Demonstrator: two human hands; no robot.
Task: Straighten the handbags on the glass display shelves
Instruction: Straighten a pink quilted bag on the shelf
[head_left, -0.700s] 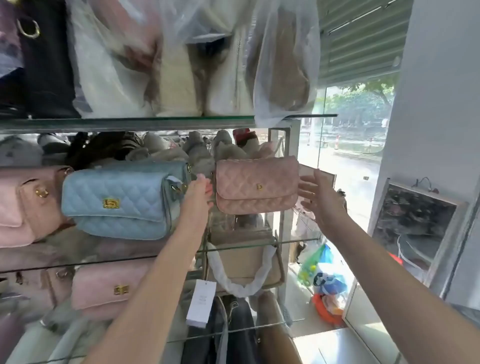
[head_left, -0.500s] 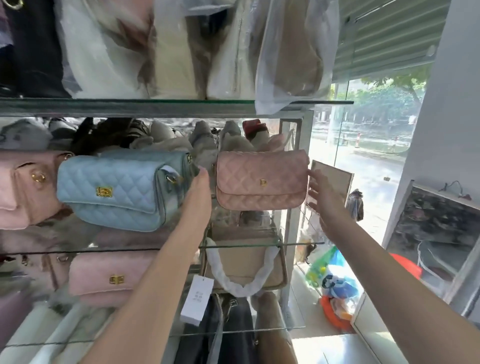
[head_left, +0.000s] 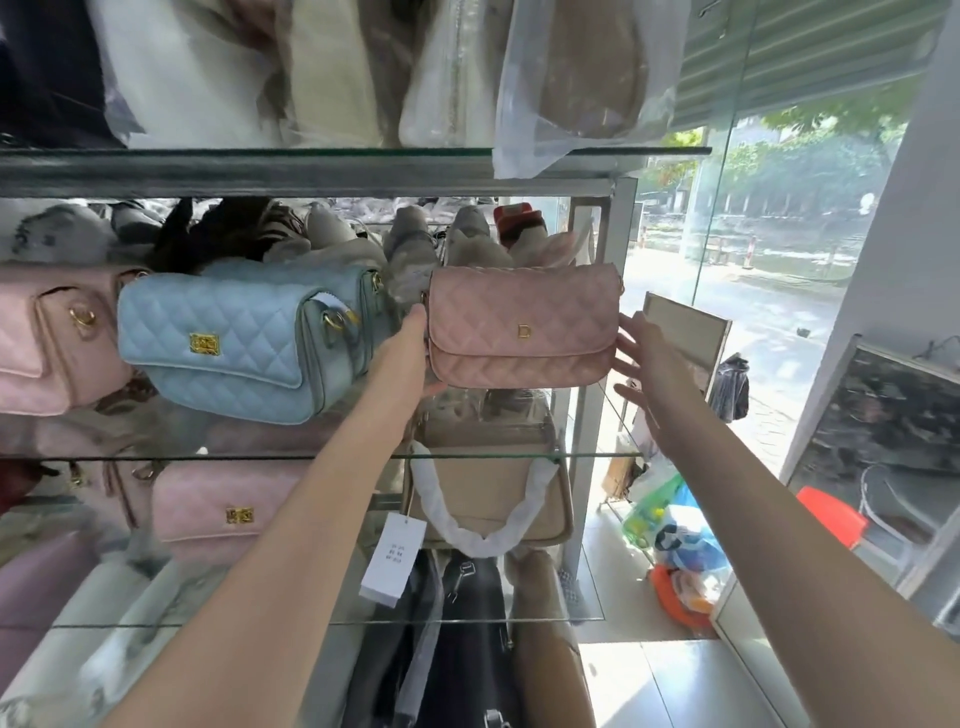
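Observation:
A pink quilted handbag (head_left: 522, 325) with a small gold clasp stands at the right end of the middle glass shelf (head_left: 234, 457). My left hand (head_left: 410, 353) grips its left end, with the fingers hidden behind and under the bag. My right hand (head_left: 641, 358) is at its right end, fingers spread, the fingertips just touching the bag's side. To the left, a light blue quilted handbag (head_left: 239, 338) lies slightly tilted, and a pale pink bag (head_left: 47, 338) sits beyond it. I cannot tell whether the pink bag rests on the glass or is lifted.
Bags wrapped in plastic (head_left: 582, 78) crowd the top shelf. Below the middle shelf are a beige bag with a wrapped handle (head_left: 488, 499), a pink quilted bag (head_left: 223, 504) and a hanging price tag (head_left: 392, 558). A metal post (head_left: 597, 312) and a glass shopfront stand to the right.
The pink handbag has been turned more level and sits squarer to the front. Both hands have stayed at its ends, and the right fingers are spread wider.

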